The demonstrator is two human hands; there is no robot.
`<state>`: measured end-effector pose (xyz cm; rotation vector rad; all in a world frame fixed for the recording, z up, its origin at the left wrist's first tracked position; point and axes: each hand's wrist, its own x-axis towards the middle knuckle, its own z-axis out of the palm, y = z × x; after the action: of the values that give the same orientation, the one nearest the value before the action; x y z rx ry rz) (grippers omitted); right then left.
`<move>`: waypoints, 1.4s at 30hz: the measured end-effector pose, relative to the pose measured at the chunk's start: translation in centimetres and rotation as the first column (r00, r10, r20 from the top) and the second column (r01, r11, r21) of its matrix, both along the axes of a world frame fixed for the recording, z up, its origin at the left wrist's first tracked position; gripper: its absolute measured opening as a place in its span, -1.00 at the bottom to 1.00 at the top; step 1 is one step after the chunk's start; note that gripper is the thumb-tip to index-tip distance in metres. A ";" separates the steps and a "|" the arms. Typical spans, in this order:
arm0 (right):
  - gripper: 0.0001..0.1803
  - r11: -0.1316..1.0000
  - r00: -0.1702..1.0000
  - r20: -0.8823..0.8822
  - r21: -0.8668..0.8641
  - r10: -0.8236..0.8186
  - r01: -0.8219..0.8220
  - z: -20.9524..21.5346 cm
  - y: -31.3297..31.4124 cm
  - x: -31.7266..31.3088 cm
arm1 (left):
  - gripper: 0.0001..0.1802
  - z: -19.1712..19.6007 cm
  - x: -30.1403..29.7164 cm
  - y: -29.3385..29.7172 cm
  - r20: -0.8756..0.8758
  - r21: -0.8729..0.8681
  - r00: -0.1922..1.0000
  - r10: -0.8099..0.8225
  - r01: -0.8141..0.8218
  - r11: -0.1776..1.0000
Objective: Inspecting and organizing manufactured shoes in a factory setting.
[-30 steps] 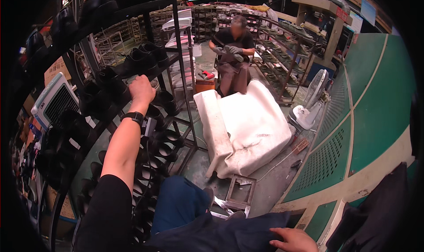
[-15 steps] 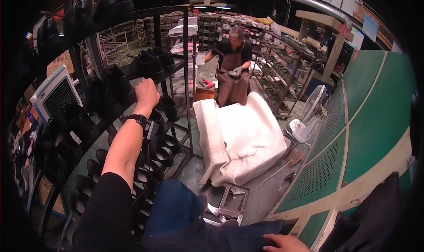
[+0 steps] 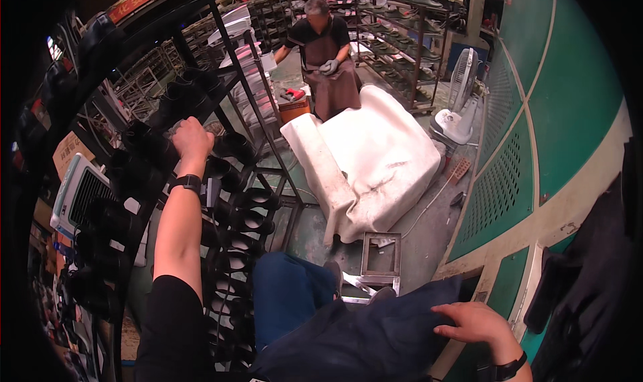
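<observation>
My left hand (image 3: 193, 139) is stretched out to a dark metal shoe rack (image 3: 231, 53) on the left, its fingers curled on the rack's shelf edge. The fingertips are partly hidden. Black shoes (image 3: 234, 147) stand on the shelves around this hand, with several more rows below the forearm. At the lower right my right hand (image 3: 479, 325) hovers by my dark blue clothing (image 3: 362, 335), thumb and fingers apart and nothing in them.
Ahead sits a co-worker (image 3: 325, 53) in a brown apron and gloves, behind a bulky item under a white cover (image 3: 382, 161). A white fan (image 3: 462, 100) and green panelled machine (image 3: 522, 161) stand right. A metal frame stool (image 3: 380, 255) is near my feet.
The view has tilted down and turned, so the scene sits higher and the rack leans. My right hand shows more fully, wrist included. My left hand remains at the rack.
</observation>
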<state>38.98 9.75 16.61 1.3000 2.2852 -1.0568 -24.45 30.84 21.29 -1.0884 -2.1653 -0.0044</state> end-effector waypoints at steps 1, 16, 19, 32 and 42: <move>-0.34 1.000 1.000 0.009 -0.004 0.005 -0.005 0.1 -0.1 0.0 | -0.55 -0.2 -0.3 0.1 -0.004 0.002 1.000 -0.001 0.001 1.000; -0.34 1.000 1.000 -0.028 0.024 0.004 -0.004 0.0 0.1 -0.1 | -0.57 -0.1 -0.8 0.4 0.010 0.011 1.000 -0.001 0.001 1.000; -0.33 1.000 0.999 -0.040 0.031 0.002 -0.001 0.0 0.1 -0.1 | -0.56 0.0 -0.8 0.4 0.008 0.011 1.000 -0.004 0.004 1.000; -0.32 1.000 0.999 -0.037 0.019 0.002 -0.001 0.6 0.0 -0.6 | -0.52 -0.4 -1.2 0.4 0.039 0.008 0.999 0.006 -0.006 1.000; -0.33 1.000 0.999 -0.041 0.030 0.001 0.000 0.6 0.1 -0.6 | -0.54 -0.1 -0.7 0.4 0.057 0.029 0.998 0.015 -0.017 0.999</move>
<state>38.40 9.84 17.22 1.3008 2.3397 -1.0628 -25.19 31.22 21.18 -1.0660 -2.2171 -0.0608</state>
